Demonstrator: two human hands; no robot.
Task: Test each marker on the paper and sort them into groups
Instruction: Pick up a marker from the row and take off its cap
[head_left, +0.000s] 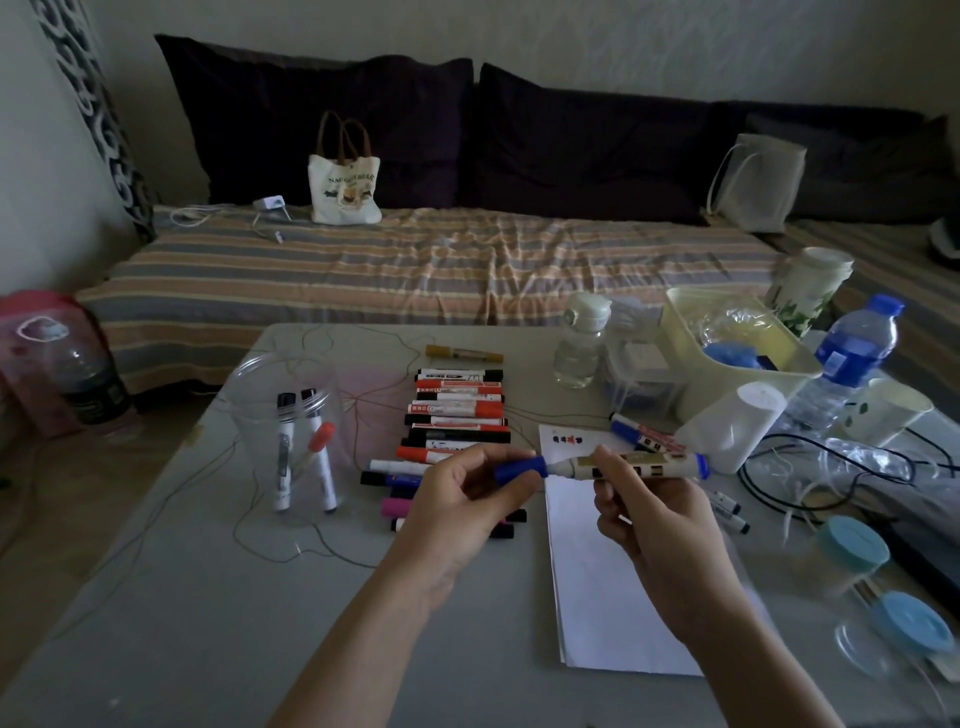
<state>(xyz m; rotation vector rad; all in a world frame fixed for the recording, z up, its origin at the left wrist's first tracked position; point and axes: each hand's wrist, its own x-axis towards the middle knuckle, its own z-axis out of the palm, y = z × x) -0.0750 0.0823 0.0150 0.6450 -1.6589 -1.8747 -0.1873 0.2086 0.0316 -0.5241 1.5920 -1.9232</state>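
Observation:
I hold a blue marker (649, 465) level above the table. My right hand (649, 514) grips its white barrel, and my left hand (462, 499) pinches its blue cap (519, 467) at the left end. Below lies a sheet of white paper (602, 582) with a few small red and black test marks near its far edge. A row of red and black markers (457, 410) lies in the middle of the table. A clear plastic cup (291, 431) to the left holds three markers upright. Another blue marker (644, 436) lies by the paper's far corner.
At right stand a clear bottle (579, 343), a yellow bin (737, 343), a blue-capped water bottle (852, 353), white cups (737, 426), black cables (810, 467) and blue-lidded jars (852, 545). A yellow marker (465, 353) lies far back. Behind the table is a striped bed (415, 270).

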